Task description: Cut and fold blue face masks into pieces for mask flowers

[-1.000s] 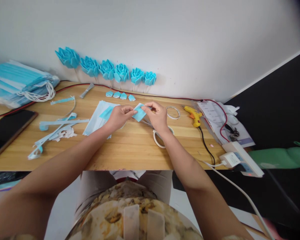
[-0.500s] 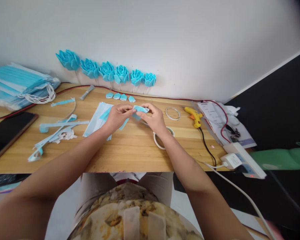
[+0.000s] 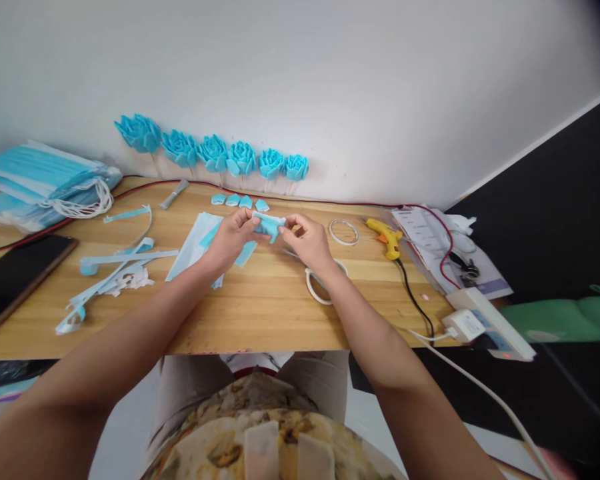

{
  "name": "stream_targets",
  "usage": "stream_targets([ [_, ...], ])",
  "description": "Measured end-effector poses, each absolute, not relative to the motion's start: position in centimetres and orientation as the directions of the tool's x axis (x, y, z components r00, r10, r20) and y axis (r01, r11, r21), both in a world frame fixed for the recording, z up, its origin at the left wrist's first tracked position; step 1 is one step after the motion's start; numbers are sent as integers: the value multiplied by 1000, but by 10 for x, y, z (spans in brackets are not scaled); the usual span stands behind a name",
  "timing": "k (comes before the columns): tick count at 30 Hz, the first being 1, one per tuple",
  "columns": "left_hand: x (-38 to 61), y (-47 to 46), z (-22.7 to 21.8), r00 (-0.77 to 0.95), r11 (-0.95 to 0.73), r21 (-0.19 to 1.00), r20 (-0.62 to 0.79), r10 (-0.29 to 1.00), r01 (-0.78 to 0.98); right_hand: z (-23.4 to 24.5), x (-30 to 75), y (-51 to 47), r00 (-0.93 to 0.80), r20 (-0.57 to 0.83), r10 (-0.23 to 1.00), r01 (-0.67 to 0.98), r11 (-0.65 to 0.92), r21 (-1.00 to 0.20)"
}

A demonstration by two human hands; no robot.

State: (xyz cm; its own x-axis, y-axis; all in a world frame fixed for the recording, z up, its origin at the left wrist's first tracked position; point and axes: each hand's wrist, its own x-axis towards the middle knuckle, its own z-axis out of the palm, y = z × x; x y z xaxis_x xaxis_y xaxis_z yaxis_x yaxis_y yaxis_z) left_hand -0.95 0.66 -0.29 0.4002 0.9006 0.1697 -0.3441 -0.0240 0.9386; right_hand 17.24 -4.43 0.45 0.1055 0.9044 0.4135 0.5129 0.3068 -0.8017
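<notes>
Both my hands pinch one small folded blue piece of mask cloth [image 3: 269, 226] above the middle of the wooden table [image 3: 260, 313]. My left hand [image 3: 233, 237] grips its left end with closed fingers. My right hand [image 3: 307, 241] grips its right end. Under my left hand lies a cut-open white and blue mask sheet [image 3: 195, 243]. Several small folded blue petals [image 3: 240, 200] lie in a row just behind my hands. A white ring of tape [image 3: 324, 283] lies under my right wrist.
Several blue cloth roses [image 3: 210, 151] lean on the wall. A stack of masks [image 3: 45, 183] and a phone [image 3: 17, 273] are at the left, with cut strips [image 3: 115, 263] near them. A yellow glue gun [image 3: 387, 237], papers and a power strip [image 3: 490, 323] are at the right.
The flat blue piece held between my hands has been folded into a narrower, bunched shape. Both hands stayed together over the table's middle.
</notes>
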Motion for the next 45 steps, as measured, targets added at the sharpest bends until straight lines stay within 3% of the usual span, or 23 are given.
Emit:
stream_targets([
  [8, -13, 8, -1, 479, 13, 965, 118, 870, -261, -2, 174, -42, 100, 424, 900, 499, 324, -804],
  [14, -11, 2, 3, 464, 45, 951, 107, 879, -305, -1, 170, -43, 96, 335, 937, 404, 271, -874],
  [20, -8, -1, 0, 504, 113, 935, 78, 860, -337, -4, 170, -42, 126, 304, 944, 419, 227, -879],
  [27, -14, 6, 2, 476, 209, 909, -13, 879, -360, -1, 169, -46, 56, 505, 861, 620, 367, -694],
  [33, -14, 5, 4, 467, 92, 933, 87, 880, -348, 1, 170, -48, -11, 540, 842, 719, 382, -581],
  [38, -12, 6, -1, 474, 80, 932, 105, 874, -353, -1, 170, -47, 49, 488, 871, 619, 357, -699],
  [45, -11, 8, -4, 478, 72, 933, 114, 871, -353, -3, 171, -42, 74, 371, 926, 305, 333, -892],
])
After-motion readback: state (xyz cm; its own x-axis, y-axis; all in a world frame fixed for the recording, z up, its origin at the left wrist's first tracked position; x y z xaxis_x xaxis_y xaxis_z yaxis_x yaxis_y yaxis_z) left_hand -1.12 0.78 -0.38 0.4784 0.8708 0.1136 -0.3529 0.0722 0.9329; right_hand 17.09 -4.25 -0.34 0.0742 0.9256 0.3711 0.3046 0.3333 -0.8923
